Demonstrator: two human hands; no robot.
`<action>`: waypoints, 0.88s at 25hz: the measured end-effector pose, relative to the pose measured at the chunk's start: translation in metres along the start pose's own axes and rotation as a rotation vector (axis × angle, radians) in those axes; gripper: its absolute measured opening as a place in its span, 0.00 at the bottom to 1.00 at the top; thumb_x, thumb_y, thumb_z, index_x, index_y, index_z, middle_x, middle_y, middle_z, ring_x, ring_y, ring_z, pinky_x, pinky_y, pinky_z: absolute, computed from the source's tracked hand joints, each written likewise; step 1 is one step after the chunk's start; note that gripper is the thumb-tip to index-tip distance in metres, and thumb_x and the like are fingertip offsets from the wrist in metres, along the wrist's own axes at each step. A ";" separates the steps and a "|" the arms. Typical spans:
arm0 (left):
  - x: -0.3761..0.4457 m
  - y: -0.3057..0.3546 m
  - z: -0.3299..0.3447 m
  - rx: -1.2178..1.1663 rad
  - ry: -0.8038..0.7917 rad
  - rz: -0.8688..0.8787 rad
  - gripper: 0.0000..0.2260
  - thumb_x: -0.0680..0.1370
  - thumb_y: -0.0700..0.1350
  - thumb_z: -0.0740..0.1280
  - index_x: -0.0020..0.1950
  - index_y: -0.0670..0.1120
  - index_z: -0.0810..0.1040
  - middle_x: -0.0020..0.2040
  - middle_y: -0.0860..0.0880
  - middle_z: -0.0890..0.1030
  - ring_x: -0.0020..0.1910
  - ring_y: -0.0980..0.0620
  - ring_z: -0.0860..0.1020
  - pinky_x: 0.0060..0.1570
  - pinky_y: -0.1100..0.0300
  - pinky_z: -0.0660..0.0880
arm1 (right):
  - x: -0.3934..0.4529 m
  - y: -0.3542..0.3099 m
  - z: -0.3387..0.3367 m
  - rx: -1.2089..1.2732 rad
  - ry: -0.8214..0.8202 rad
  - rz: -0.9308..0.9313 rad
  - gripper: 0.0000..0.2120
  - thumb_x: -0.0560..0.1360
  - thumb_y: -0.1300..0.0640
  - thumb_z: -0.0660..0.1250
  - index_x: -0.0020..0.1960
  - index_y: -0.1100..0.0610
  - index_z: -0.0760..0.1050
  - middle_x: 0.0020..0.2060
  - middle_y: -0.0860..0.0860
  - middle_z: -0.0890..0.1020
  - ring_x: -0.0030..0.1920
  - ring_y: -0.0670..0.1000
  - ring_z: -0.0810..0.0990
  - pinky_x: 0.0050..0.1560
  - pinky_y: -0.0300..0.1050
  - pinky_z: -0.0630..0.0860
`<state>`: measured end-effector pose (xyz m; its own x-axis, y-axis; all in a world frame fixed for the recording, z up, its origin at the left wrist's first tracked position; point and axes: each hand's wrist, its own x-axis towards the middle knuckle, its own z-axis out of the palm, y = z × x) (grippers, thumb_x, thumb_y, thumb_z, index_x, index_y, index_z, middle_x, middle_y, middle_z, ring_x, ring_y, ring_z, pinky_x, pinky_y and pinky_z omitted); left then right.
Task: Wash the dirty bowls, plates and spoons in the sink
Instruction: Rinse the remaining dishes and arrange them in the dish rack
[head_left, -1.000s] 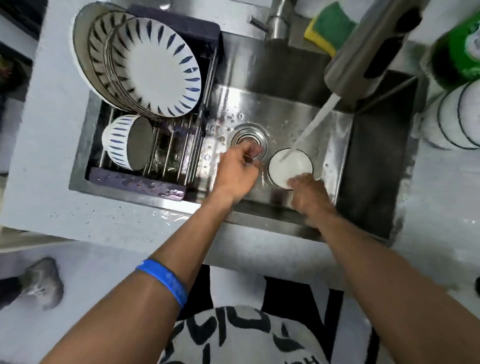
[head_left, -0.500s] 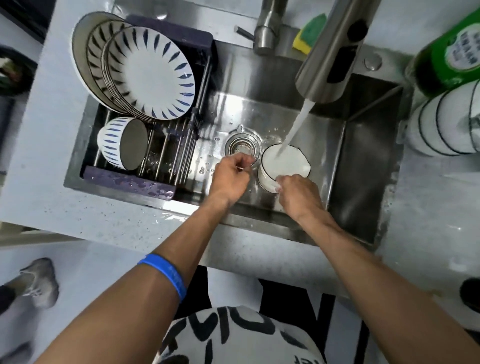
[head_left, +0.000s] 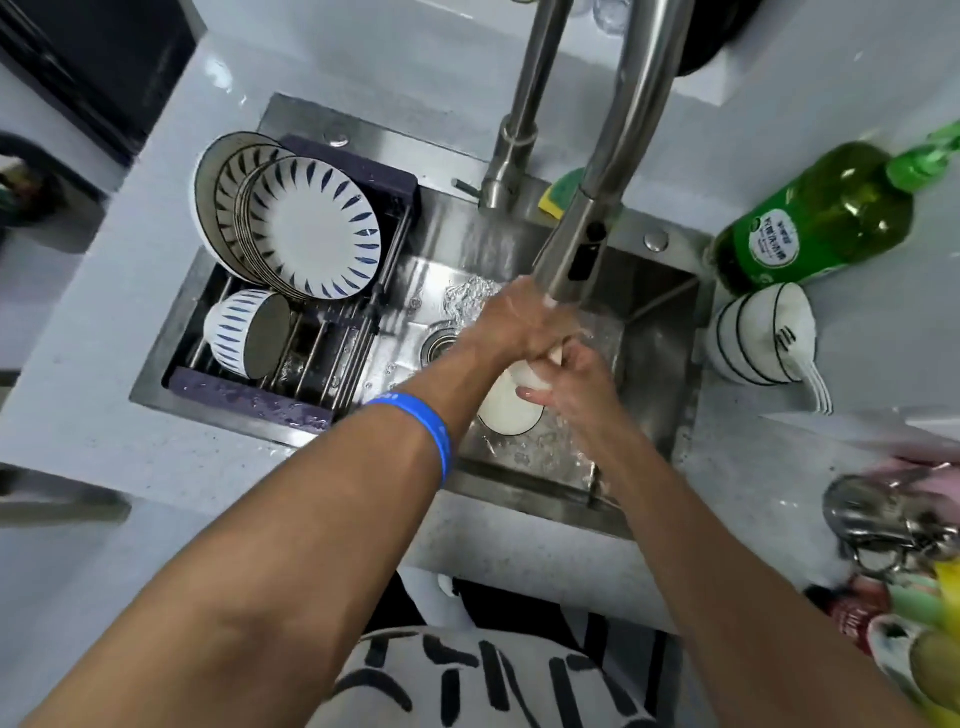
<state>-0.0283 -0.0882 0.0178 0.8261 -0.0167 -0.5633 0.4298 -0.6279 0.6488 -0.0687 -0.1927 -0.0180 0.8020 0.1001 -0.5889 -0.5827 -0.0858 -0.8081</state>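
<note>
Bowl (head_left: 511, 402) is down in the sink (head_left: 660, 306), white, sitting on the steel floor just right of the drain (head_left: 441, 345), with both hands working right above it under the tap (head_left: 582, 249). Water's running from the spout straight onto the hands and splashing around the basin.

Left hand (head_left: 511, 327) has its fingers curled over something small and white, and the right hand (head_left: 574, 382) is curled up against it from the other side, fingertips touching the same white thing. Honestly can't tell what that piece is, could be a spoon or a second small bowl, it's mostly hidden by the fingers. Blue wristband (head_left: 426, 428) on the left arm.

Left part of the sink has a dark rack (head_left: 249, 395) with a row of white plates (head_left: 317, 244) with blue dashes standing on edge, and a matching patterned bowl (head_left: 244, 332) lying on its side in front of them.

On the counter to the right there's a stack of white bowls with a dark rim line, call it the stack (head_left: 753, 332), tipped over on its side with white spoons (head_left: 810, 374) poking out. Green bottle (head_left: 821, 218) lies just behind it. Sponge (head_left: 563, 192), yellow and green, sits behind the tap at the sink's back edge.
</note>
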 end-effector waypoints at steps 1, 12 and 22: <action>0.001 0.003 -0.007 -0.046 -0.025 -0.007 0.21 0.82 0.56 0.62 0.55 0.36 0.78 0.54 0.39 0.80 0.54 0.41 0.80 0.54 0.54 0.74 | -0.002 -0.002 0.000 -0.051 -0.024 -0.029 0.09 0.78 0.68 0.65 0.48 0.55 0.78 0.41 0.45 0.83 0.50 0.52 0.81 0.41 0.43 0.83; -0.043 -0.143 -0.064 -0.462 0.325 -0.001 0.16 0.82 0.55 0.61 0.59 0.46 0.81 0.53 0.47 0.83 0.51 0.48 0.81 0.54 0.47 0.79 | -0.011 -0.007 0.122 0.374 -0.049 0.354 0.07 0.78 0.58 0.67 0.55 0.56 0.77 0.40 0.51 0.83 0.32 0.46 0.80 0.24 0.37 0.71; -0.036 -0.287 -0.141 -0.100 0.377 -0.339 0.30 0.78 0.52 0.68 0.77 0.47 0.63 0.76 0.45 0.65 0.75 0.43 0.62 0.74 0.44 0.62 | 0.023 0.025 0.269 0.204 0.077 0.423 0.04 0.77 0.60 0.69 0.49 0.53 0.75 0.49 0.52 0.81 0.48 0.52 0.80 0.37 0.44 0.80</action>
<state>-0.1298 0.2020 -0.0761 0.7004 0.4682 -0.5387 0.7137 -0.4719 0.5177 -0.1001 0.0741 -0.0546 0.4913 0.0240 -0.8707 -0.8682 0.0938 -0.4873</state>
